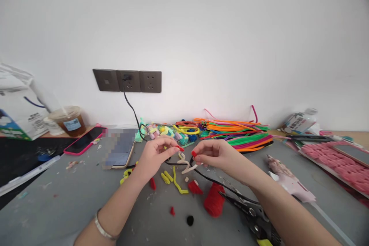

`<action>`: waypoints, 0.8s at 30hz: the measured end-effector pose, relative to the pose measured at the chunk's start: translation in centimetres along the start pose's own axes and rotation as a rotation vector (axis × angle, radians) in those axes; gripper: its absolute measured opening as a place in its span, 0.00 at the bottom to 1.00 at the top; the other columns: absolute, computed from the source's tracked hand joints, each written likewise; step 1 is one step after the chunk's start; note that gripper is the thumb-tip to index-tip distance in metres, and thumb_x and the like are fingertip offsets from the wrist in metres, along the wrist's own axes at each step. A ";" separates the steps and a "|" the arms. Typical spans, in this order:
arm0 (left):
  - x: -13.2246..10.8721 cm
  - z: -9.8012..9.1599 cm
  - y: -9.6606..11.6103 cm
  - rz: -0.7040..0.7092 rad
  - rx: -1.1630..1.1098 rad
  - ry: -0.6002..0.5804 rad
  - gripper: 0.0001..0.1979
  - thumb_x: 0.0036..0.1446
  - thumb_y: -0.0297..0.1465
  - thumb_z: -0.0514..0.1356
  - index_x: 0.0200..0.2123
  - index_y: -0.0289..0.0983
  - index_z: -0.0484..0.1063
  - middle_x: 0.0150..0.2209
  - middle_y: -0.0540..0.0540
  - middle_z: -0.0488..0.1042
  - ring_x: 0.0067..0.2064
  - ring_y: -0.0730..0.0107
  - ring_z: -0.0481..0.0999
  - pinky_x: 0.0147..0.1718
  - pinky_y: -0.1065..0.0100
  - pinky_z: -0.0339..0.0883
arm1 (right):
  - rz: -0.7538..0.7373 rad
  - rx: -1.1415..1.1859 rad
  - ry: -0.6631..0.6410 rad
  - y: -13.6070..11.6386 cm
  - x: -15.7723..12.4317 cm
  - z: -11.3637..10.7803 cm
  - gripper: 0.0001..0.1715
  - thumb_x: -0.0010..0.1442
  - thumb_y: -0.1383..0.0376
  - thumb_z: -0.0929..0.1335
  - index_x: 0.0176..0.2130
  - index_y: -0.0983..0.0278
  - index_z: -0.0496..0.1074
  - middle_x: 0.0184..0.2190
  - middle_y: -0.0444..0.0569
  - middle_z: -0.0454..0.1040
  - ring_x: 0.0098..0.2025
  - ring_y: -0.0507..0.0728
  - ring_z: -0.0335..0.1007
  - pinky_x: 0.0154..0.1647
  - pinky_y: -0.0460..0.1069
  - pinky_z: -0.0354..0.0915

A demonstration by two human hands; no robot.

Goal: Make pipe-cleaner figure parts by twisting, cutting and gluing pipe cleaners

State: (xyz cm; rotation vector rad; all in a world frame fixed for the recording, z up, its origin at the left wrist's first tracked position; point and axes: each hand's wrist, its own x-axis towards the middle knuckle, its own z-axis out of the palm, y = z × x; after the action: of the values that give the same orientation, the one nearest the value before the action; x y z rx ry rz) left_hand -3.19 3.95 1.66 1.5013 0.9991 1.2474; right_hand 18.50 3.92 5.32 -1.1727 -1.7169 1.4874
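Observation:
Near the middle of the grey table, my left hand pinches a small red piece between thumb and fingertips. Just to its right, my right hand is closed on another small red piece. The two hands are apart. Below and between them lies a bent white strip. Nearer on the table are yellow strips, a red fuzzy cylinder, a red scrap and a black ball. Black pliers touch the red cylinder, partly behind my right forearm.
Pipe cleaners are heaped along the wall. Phones and a drink cup stand left. A glue gun, a bottle and pink braided material are right. A black cable crosses the table.

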 end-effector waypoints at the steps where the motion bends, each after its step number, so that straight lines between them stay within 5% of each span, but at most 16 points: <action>1: 0.0 0.1 0.0 -0.006 -0.009 -0.028 0.08 0.52 0.35 0.66 0.28 0.36 0.76 0.36 0.45 0.74 0.39 0.66 0.73 0.37 0.68 0.68 | 0.004 0.045 0.013 0.3 0.0 -0.3 0.11 0.49 0.60 0.74 0.32 0.65 0.74 0.26 0.45 0.77 0.30 0.53 0.73 0.32 0.47 0.66; 9: -0.6 1.2 0.2 -0.082 -0.003 -0.186 0.07 0.52 0.35 0.66 0.29 0.36 0.78 0.37 0.44 0.74 0.40 0.65 0.73 0.37 0.68 0.68 | 0.110 0.359 -0.039 1.4 -0.3 -0.7 0.19 0.44 0.59 0.79 0.31 0.66 0.73 0.27 0.45 0.77 0.30 0.49 0.72 0.30 0.44 0.64; 24: -0.6 1.3 -0.2 -0.071 0.038 -0.172 0.08 0.52 0.36 0.66 0.29 0.36 0.79 0.36 0.44 0.75 0.39 0.65 0.74 0.38 0.67 0.69 | 0.012 0.208 0.068 1.9 -0.3 0.1 0.15 0.47 0.56 0.77 0.29 0.65 0.75 0.29 0.45 0.76 0.31 0.51 0.68 0.32 0.46 0.63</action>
State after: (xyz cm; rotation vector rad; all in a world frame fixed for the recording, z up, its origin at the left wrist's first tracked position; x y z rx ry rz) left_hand -2.05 3.24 1.20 1.5599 0.9578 1.0353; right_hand 18.98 3.57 3.47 -1.1118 -1.4740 1.5726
